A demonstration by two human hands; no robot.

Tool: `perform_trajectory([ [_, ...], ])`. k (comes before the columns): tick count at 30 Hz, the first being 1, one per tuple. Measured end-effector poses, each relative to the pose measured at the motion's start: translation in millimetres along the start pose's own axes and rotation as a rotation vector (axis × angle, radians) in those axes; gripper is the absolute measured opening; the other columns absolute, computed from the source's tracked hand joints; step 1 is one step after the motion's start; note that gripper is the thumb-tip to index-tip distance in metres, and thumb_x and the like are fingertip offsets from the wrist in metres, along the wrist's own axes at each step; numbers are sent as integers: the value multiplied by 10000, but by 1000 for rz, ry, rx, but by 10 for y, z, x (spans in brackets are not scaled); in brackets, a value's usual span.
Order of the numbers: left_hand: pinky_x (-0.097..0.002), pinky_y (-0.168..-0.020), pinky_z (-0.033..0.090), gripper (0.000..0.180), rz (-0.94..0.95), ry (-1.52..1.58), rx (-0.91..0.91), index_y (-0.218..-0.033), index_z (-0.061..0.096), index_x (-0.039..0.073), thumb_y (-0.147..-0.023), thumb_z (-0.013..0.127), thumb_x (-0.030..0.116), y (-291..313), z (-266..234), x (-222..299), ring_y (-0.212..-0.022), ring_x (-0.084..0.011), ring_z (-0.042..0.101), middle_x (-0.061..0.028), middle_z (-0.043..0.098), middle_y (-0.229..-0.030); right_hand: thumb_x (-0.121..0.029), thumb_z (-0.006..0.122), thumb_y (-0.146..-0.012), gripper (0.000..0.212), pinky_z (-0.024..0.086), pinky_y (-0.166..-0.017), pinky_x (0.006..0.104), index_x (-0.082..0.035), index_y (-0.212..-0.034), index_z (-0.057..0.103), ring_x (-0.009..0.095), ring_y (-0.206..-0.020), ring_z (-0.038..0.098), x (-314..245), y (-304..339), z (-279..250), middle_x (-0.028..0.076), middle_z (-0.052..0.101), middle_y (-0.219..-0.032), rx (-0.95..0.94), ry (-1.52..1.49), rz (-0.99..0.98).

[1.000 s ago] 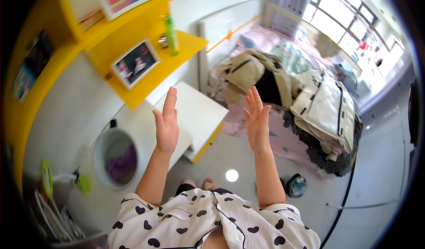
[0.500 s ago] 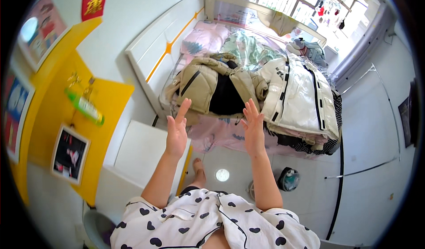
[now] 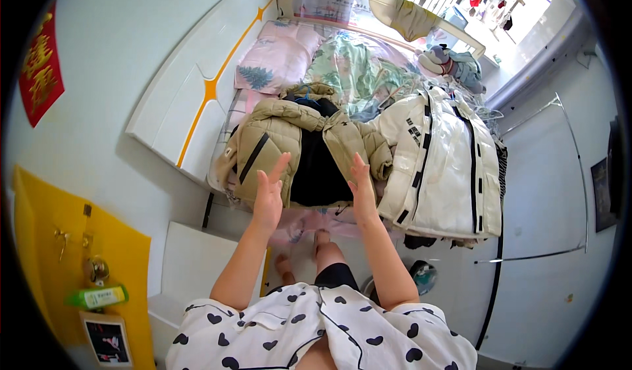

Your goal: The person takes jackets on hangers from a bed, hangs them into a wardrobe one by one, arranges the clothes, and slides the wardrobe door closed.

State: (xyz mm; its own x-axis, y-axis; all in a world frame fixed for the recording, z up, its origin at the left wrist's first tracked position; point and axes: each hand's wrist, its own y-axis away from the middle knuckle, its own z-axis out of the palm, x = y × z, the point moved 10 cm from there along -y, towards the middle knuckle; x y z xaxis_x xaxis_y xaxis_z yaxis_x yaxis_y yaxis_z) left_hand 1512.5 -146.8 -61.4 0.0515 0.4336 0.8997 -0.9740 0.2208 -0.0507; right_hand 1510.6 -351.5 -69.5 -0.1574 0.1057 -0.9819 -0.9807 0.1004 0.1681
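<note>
Both of my hands are raised in front of me with nothing in them. My left hand is open, thumb and fingers apart, in front of the left side of a khaki puffer jacket. Fingers apart as well, my right hand is held before the same jacket's lower right edge. The jacket lies spread on the bed, its front parted over a black lining, with a blue hanger hook at the collar. To its right lies a white jacket with black trim. I cannot tell whether any fingertip touches the khaki jacket.
Behind the jackets are a pink pillow, a green quilt and a plush toy. A white headboard bounds the left. A yellow shelf with a green bottle stands lower left. A metal rack is at right.
I have stepped nearer the bed, and the view has turned left-to-right across the shelf, which now sits lower. My hands stay raised and open, now closer to the khaki jacket.
</note>
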Motion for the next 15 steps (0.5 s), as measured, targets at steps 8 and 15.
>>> perform_trajectory([
  [8,-515,-1112,-134,776,-94,-40,129,-1482,317,125,-953,119,657,-1644,-8,-778,-1469,-227,34,-28,220,-1570,-504,399,-909,694,192,-1126,414,-93,-1458,290,266,-1409,222,797,-2137,-546,113,280,-1506,-16,61,151],
  [15,-505,-1125,-91,713,-287,-84,221,-1486,309,135,-978,162,613,-3127,-121,-1982,-1464,-253,49,-50,209,-1571,-217,571,-896,538,303,-1091,360,-8,-1369,424,272,-1342,373,1975,-4094,-1143,154,457,-1404,13,288,140],
])
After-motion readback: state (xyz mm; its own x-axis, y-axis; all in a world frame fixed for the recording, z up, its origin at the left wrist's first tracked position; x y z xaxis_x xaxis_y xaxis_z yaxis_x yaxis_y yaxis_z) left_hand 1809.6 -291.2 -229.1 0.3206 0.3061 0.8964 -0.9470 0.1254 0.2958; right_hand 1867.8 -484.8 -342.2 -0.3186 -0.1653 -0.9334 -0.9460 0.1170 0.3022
